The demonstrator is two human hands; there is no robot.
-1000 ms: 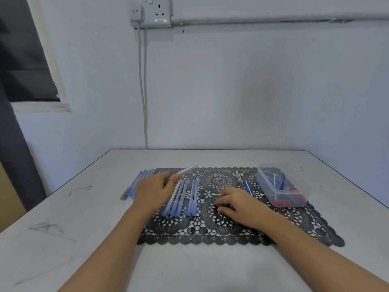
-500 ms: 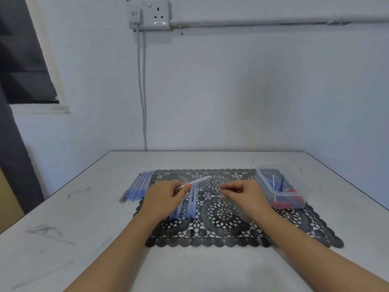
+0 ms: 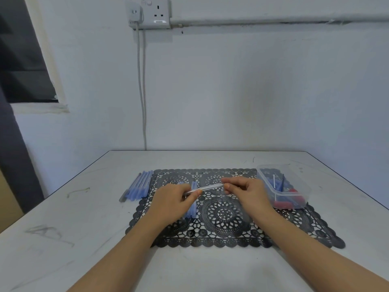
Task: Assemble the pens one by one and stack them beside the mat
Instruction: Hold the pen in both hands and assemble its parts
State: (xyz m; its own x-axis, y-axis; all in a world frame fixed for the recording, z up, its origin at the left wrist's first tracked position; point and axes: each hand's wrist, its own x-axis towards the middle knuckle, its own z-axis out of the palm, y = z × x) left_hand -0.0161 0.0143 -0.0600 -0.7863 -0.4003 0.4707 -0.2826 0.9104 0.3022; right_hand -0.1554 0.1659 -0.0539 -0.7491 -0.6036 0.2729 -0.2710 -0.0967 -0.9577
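A clear pen barrel (image 3: 207, 188) hovers above the black lace mat (image 3: 225, 213), tilted up to the right. My left hand (image 3: 173, 200) pinches its lower end, and my right hand (image 3: 245, 191) closes its fingertips on the upper end. What the right fingers hold inside that end is too small to tell. Several blue pen barrels (image 3: 192, 207) lie on the mat, partly hidden under my left hand. A row of several assembled blue pens (image 3: 137, 187) lies on the table just left of the mat.
A clear plastic tub (image 3: 283, 189) with blue and red pen parts sits on the mat's right far corner. The white table (image 3: 63, 239) ends at a wall behind, and a socket with a cable (image 3: 141, 81) hangs above.
My left hand lifted the clear barrel off the mat. My right hand rose from the mat and came left to meet the barrel's upper end.
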